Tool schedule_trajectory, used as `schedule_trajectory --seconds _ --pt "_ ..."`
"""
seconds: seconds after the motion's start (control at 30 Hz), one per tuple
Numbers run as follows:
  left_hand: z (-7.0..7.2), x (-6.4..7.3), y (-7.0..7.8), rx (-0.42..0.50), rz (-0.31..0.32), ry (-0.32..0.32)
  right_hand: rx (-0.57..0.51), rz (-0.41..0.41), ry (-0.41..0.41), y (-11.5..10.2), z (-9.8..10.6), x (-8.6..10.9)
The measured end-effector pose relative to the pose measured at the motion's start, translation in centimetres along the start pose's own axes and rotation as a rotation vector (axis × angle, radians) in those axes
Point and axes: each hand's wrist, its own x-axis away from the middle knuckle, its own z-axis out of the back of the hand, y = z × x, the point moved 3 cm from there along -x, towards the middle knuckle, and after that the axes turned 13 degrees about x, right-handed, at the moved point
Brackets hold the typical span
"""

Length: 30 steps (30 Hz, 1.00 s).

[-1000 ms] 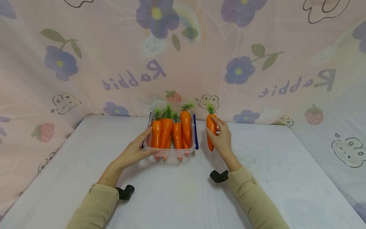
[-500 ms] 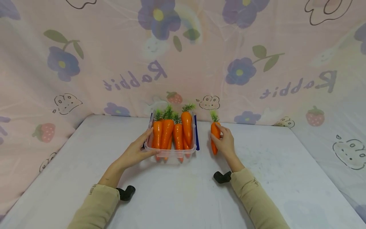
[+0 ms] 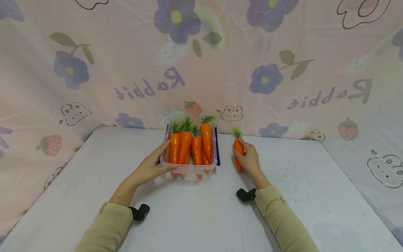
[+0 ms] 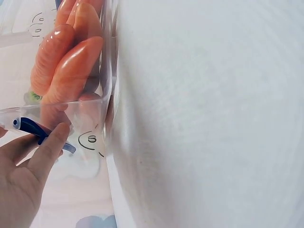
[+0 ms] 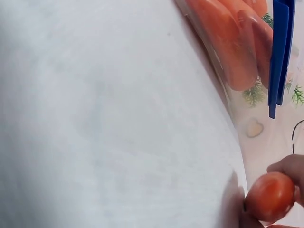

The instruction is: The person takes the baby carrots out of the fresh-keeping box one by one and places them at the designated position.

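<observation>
Pink printed cloth [image 3: 220, 94] is being used as a screen beyond the far edge of the white worktop [image 3: 192, 217]. Near the middle of that far edge, a clear plastic tub [image 3: 195, 167] is being supported by the worktop, its mouth being tipped toward the viewer, probably so that its inside can be seen and reached. Its near-left corner is being touched by the left hand [image 3: 146, 170], whose fingers are being spread fairly straight rather than clenched, presumably to steady it. To the right of the tub, short of the far edge, a single carrot [image 3: 239, 146] is being grasped between fingers and thumb by the right hand [image 3: 250, 158]; whether its tip is being rested on the worktop cannot be told. Inside the tub, several carrots [image 3: 184, 147] are being held side by side, leafy tops [image 3: 186, 123] being pointed toward the far edge, likely for closer packing. Blue clips [image 5: 279, 52] are being carried on the tub's sides, apparently unfastened, so its mouth is not being blocked.
</observation>
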Motion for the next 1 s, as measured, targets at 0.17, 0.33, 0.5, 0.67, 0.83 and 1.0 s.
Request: schedule_trajectory --seconds 0.17,0.33,0.5,0.67,0.83,1.0 --pt "-0.1 0.0 0.0 0.008 -0.004 0.003 0.043 -0.007 -0.040 0.1 -0.1 -0.1" --pt "0.0 0.1 0.0 0.012 -0.005 0.002 0.070 -0.010 -0.060 0.1 0.1 -0.1" --pt "0.0 0.0 0.0 -0.005 -0.011 0.000 0.051 0.004 -0.031 -0.5 0.8 -0.1" --pt "0.0 0.0 -0.1 -0.012 -0.003 0.002 0.001 0.018 0.029 -1.8 1.6 -0.1" --pt "0.0 0.0 0.0 0.009 -0.004 0.000 -0.093 0.053 0.101 -3.7 2.5 0.1" --pt "0.0 0.0 0.0 0.010 -0.004 0.000 -0.185 0.081 0.134 -5.6 2.9 0.3"
